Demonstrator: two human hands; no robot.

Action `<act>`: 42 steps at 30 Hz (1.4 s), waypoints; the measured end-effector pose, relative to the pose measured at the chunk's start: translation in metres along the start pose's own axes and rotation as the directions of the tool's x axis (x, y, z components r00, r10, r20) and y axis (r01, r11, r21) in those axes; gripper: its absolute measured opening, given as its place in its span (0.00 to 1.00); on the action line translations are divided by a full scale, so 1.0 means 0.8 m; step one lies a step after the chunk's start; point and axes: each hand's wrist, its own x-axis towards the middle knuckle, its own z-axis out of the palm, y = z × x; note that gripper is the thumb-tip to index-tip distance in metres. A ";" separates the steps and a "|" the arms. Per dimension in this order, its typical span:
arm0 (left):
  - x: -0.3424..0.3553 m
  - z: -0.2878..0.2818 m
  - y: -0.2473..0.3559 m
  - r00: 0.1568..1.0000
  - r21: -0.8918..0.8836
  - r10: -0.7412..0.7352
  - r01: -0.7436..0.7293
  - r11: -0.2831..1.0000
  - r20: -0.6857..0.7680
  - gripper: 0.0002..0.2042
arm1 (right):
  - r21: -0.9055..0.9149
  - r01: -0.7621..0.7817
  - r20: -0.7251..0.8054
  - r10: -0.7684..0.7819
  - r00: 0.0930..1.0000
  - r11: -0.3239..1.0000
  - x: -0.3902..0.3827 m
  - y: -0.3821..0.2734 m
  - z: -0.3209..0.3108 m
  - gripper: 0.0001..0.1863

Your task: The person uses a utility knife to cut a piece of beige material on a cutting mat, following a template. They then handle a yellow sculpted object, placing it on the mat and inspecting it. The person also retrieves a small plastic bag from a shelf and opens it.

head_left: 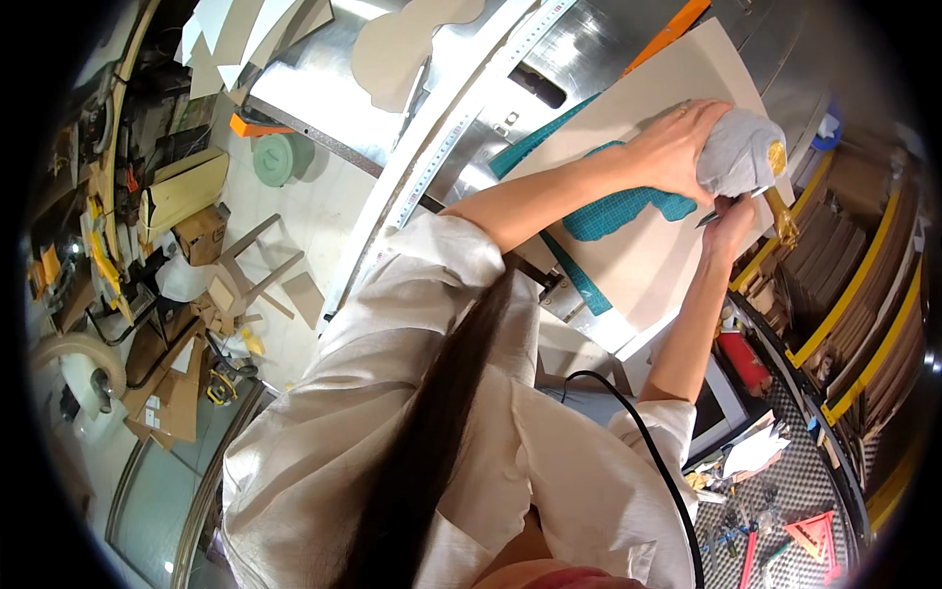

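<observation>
My left hand [677, 147] reaches across a large beige board [653, 270], its fingers curled against a rounded grey bundle [734, 157] that looks like cloth. A gold patch shows on the bundle's right side, and a gold-coloured piece [781, 218] sticks out below it. Just under the bundle, my right hand [731, 221] is closed on a thin tool with a dark pointed tip, perhaps a craft knife; most of it is hidden by the fingers. Through a curvy cut-out in the board shows a teal cutting mat [613, 208] with grid lines.
A long measuring scale [432, 162] runs along the metal table's left edge. Beige cut pieces [397, 49] lie at the far left. On the floor stand a green round container [280, 159] and a wooden stool [260, 265]. Yellow-edged racks [834, 324] of sheets stand right.
</observation>
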 end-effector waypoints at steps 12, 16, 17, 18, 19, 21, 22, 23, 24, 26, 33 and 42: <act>-0.052 -0.148 0.048 0.747 -0.062 -0.662 0.659 0.750 -0.066 0.37 | -0.538 0.158 -0.036 -0.209 0.977 0.828 -0.047 0.030 -0.046 0.13; -0.158 -0.310 -0.035 0.783 0.576 -0.347 0.617 0.536 -0.517 0.23 | -0.756 0.400 0.253 -0.331 0.909 0.519 -0.122 0.019 -0.035 0.11; -0.169 -0.325 -0.030 0.791 0.603 -0.415 0.612 0.512 -0.450 0.21 | -0.758 0.475 0.326 -0.372 0.869 0.447 -0.129 0.021 -0.033 0.11; -0.177 -0.331 -0.033 0.786 0.601 -0.488 0.611 0.516 -0.380 0.20 | -0.766 0.473 0.323 -0.375 0.869 0.436 -0.133 0.021 -0.029 0.12; -0.183 -0.335 -0.036 0.773 0.598 -0.557 0.609 0.520 -0.304 0.18 | -0.774 0.469 0.320 -0.378 0.869 0.424 -0.135 0.017 -0.022 0.12; -0.191 -0.326 -0.037 0.780 0.585 -0.566 0.597 0.548 -0.266 0.11 | -0.802 0.496 0.357 -0.399 0.845 0.334 -0.138 0.010 -0.015 0.14; -0.192 -0.322 -0.036 0.771 0.580 -0.583 0.605 0.546 -0.255 0.10 | -0.814 0.522 0.396 -0.416 0.819 0.253 -0.139 0.006 -0.013 0.14; -0.190 -0.320 -0.035 0.764 0.572 -0.599 0.611 0.548 -0.242 0.10 | -0.823 0.543 0.434 -0.432 0.790 0.167 -0.140 0.002 -0.011 0.14; -0.188 -0.320 -0.034 0.756 0.564 -0.613 0.617 0.549 -0.229 0.09 | -0.811 0.568 0.449 -0.475 0.757 0.140 -0.144 0.000 -0.008 0.14; -0.184 -0.321 -0.028 0.734 0.544 -0.629 0.647 0.534 -0.256 0.08 | -0.783 0.617 0.478 -0.554 0.682 0.084 -0.152 -0.003 -0.002 0.14; -0.139 -0.257 0.081 0.866 -0.022 -0.496 0.495 0.868 -0.061 0.10 | -0.446 0.288 0.535 -0.005 0.845 0.847 -0.237 -0.041 0.040 0.12; -0.180 -0.136 0.084 0.679 -0.423 -0.628 0.731 0.535 0.379 0.11 | -0.261 0.113 0.656 0.091 0.749 0.959 -0.271 -0.016 0.063 0.14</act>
